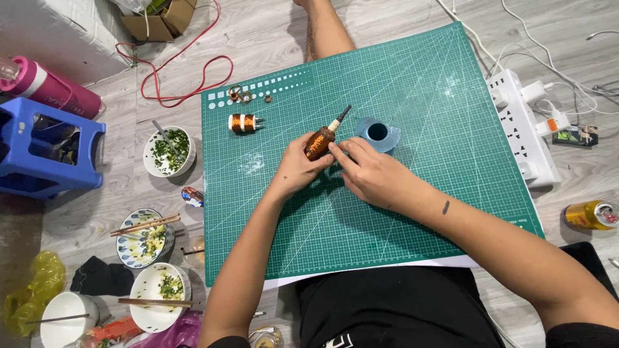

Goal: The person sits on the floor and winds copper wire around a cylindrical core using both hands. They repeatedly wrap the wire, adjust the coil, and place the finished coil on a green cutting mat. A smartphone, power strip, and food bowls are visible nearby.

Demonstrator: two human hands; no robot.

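Both forearms reach over the green mat (412, 212) on the floor. Left hand (298, 169) holds a grip closed around the copper coil (319, 143), mid-mat. Right hand (371, 171) presses fingertips (336, 149) to the coil, grip partly closed. Blue spool (378, 134) lies just beside; second coil (244, 122) sits well apart.

I see two copper coils, one in my hands (318, 143) and one on the mat (244, 122). I count four bowls (169, 152) (143, 237) (160, 297) (68, 319), one green mat (412, 212), one power strip (523, 129), one can (590, 214), one blue stool (45, 148).
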